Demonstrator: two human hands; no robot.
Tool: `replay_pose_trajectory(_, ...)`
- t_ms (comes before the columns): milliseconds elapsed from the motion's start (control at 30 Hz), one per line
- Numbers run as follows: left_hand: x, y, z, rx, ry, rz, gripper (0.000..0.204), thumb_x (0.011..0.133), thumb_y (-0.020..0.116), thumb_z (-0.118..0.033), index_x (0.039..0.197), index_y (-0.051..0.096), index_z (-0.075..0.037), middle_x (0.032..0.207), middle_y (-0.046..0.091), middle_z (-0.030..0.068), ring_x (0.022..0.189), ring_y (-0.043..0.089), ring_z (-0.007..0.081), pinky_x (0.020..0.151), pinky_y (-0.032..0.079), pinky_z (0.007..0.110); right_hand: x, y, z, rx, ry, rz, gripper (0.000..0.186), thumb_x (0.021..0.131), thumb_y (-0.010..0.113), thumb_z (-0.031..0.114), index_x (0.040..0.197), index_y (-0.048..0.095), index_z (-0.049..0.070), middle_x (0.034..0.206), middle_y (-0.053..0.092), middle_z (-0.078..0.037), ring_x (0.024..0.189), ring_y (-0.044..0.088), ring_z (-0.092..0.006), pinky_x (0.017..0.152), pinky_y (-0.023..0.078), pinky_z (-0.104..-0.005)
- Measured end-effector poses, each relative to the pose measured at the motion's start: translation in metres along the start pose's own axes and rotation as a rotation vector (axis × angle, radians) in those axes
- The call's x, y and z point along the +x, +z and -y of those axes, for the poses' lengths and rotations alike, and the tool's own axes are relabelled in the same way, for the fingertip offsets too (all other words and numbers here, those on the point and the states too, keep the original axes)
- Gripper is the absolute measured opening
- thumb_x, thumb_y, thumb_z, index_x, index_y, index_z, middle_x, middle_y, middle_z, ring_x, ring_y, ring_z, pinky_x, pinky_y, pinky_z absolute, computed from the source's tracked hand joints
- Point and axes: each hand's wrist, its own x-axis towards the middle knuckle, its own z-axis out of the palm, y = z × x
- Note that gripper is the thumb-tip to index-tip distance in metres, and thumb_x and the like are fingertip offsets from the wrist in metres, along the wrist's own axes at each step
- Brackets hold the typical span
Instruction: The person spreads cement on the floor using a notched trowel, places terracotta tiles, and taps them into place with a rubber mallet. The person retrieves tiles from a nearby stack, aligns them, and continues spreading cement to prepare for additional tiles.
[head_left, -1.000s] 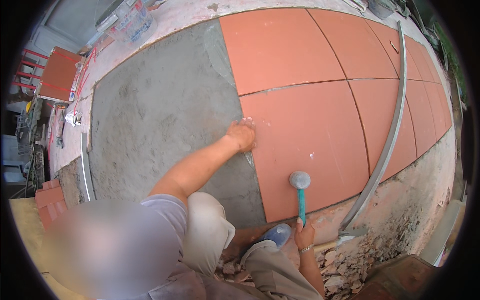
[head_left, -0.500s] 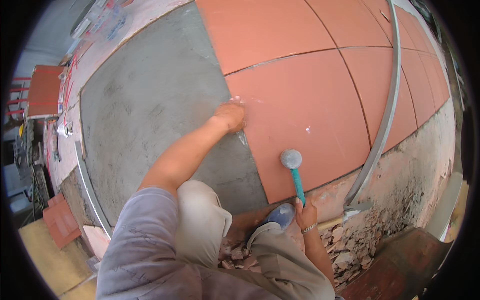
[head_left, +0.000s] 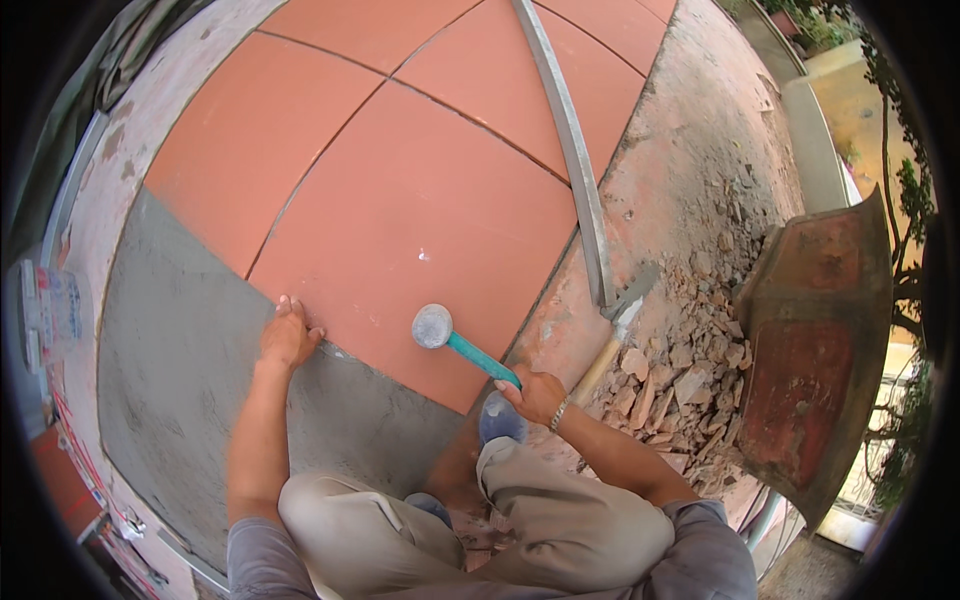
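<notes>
My right hand [head_left: 537, 396] grips the teal handle of a rubber mallet [head_left: 432, 326], whose round grey head is over a large terracotta tile [head_left: 440, 205]. Whether the head touches the tile I cannot tell. At this tile's near-left edge is my left hand [head_left: 288, 335], empty, with fingertips at the edge and the thumb apart. Smooth grey mortar [head_left: 180, 340] spreads beside and under that hand. More laid tiles [head_left: 240, 130] lie beyond, split by narrow dark joints.
A long metal straightedge [head_left: 565, 130] lies across the tiles at the right. Near its end rests a trowel [head_left: 600, 365] with a wooden handle. Broken rubble [head_left: 690, 375] lies beside a large reddish planter [head_left: 815, 340]. A clear bucket [head_left: 58, 305] stands at the far left.
The view has swung to the right, bringing the trowel and planter into sight. My left thumb and fingers now show spread at the tile edge. My right hand still holds the mallet over the tile.
</notes>
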Motion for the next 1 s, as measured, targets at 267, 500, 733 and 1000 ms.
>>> replay_pose_trajectory(267, 0.001, 0.004, 0.000, 0.057, 0.012, -0.012, 0.084, 0.092, 0.068, -0.039, 0.153, 0.031, 0.006, 0.160, 0.032, 0.0266, 0.143, 0.042, 0.0355, 0.113, 0.043, 0.042, -0.002, -0.003, -0.004, 0.040, 0.054, 0.015, 0.050, 0.100, 0.051, 0.053, 0.103, 0.060, 0.004, 0.078, 0.069, -0.025, 0.077, 0.068, -0.0474, 0.072, 0.053, -0.0565)
replay_pose_trajectory(500, 0.003, 0.006, 0.000, 0.028, 0.021, -0.018, 0.084, 0.092, 0.068, -0.040, 0.153, 0.031, 0.005, 0.160, 0.031, 0.0268, 0.145, 0.041, 0.0359, 0.114, 0.042, 0.041, -0.001, -0.007, -0.004, 0.066, 0.065, 0.001, 0.053, 0.100, 0.051, 0.055, 0.104, 0.060, 0.004, 0.080, 0.069, -0.026, 0.078, 0.068, -0.0479, 0.074, 0.053, -0.0566)
replay_pose_trajectory(733, 0.003, 0.002, 0.000, 0.042, 0.000, 0.009, 0.085, 0.091, 0.069, -0.041, 0.153, 0.032, 0.004, 0.160, 0.032, 0.0266, 0.145, 0.041, 0.0362, 0.115, 0.041, 0.042, 0.005, -0.019, -0.004, 0.085, 0.126, 0.022, 0.055, 0.099, 0.049, 0.056, 0.107, 0.061, 0.003, 0.082, 0.070, -0.026, 0.081, 0.068, -0.0485, 0.076, 0.053, -0.0559)
replay_pose_trajectory(1000, 0.005, 0.004, -0.003, 0.027, -0.011, 0.019, 0.083, 0.092, 0.069, -0.041, 0.152, 0.034, 0.004, 0.160, 0.032, 0.0273, 0.142, 0.044, 0.0374, 0.113, 0.043, 0.042, 0.003, -0.016, -0.013, 0.166, 0.118, -0.060, 0.050, 0.100, 0.050, 0.054, 0.108, 0.064, 0.007, 0.083, 0.071, -0.025, 0.083, 0.069, -0.0467, 0.076, 0.054, -0.0542)
